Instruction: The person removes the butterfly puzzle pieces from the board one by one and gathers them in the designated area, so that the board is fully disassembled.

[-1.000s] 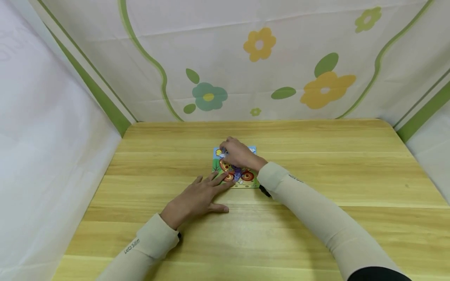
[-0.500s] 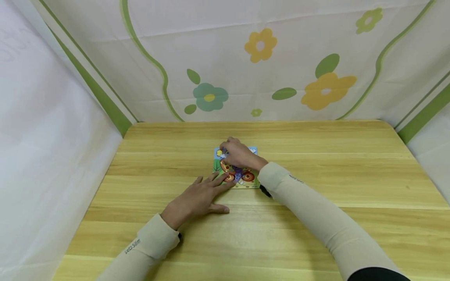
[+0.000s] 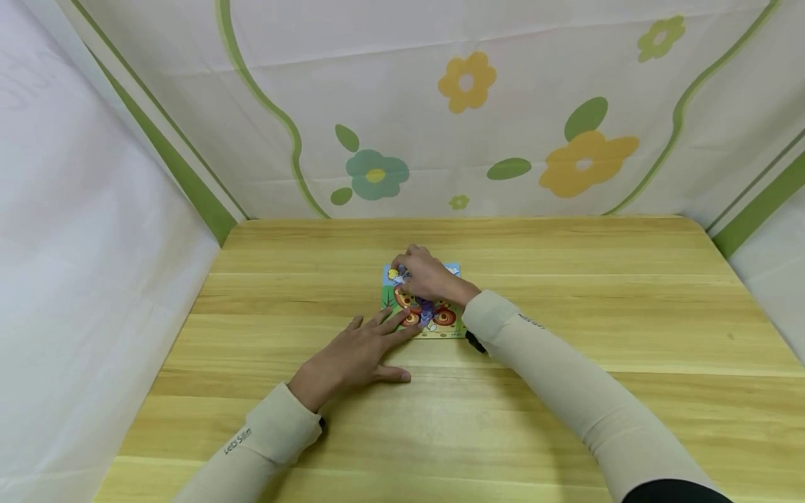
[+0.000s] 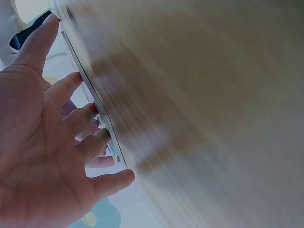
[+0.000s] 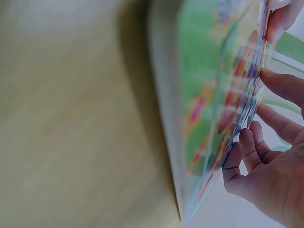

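A butterfly puzzle board (image 3: 445,332) lies flat on the table, with red-orange wings and a purple body on a green and blue picture. My left hand (image 3: 355,353) rests with spread, nearly straight fingers on its lower left part, thumb out over the wood. Over the upper part, my right hand (image 3: 428,274) bends its fingers and thumb round a small dark purple-grey puzzle piece (image 3: 402,271), close against the board. In the right wrist view, fingertips (image 5: 266,72) meet the board's printed face (image 5: 199,95). The palm and back of the right hand hide much of the butterfly's upper right.
The wooden table (image 3: 566,279) stretches around the board on all sides. Behind it hangs a white curtain (image 3: 415,105) printed with flowers, and another white sheet (image 3: 94,244) borders the left edge. A dark strap (image 3: 474,341) shows under the right cuff.
Both hands stay almost where they were on the board. The right fingertips shift very slightly at the upper left of the picture; the view itself drifts a little.
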The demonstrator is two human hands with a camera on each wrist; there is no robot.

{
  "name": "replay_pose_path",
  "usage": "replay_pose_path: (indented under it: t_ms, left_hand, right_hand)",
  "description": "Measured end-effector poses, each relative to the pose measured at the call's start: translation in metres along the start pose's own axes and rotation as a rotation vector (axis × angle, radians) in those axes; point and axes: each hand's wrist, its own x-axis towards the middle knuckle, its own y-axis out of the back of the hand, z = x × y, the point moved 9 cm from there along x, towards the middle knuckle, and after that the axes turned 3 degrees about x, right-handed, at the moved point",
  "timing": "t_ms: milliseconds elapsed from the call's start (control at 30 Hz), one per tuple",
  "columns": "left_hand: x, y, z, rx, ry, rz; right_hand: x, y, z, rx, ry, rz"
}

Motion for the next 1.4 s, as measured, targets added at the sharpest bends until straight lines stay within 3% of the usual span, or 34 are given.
replay_pose_path:
  t_ms: [767,1400]
  left_hand:
    - [-0.0019,0.0017,0.0014,-0.017,-0.002,0.008]
    - [-0.0016,0.0,-0.0014,-0.028,0.009,-0.016]
  right_hand:
    - [-0.0015,0.0023,0.0,0.045,0.078,-0.028]
    - [-0.0009,0.0038,0.0031,0.076,0.092,-0.034]
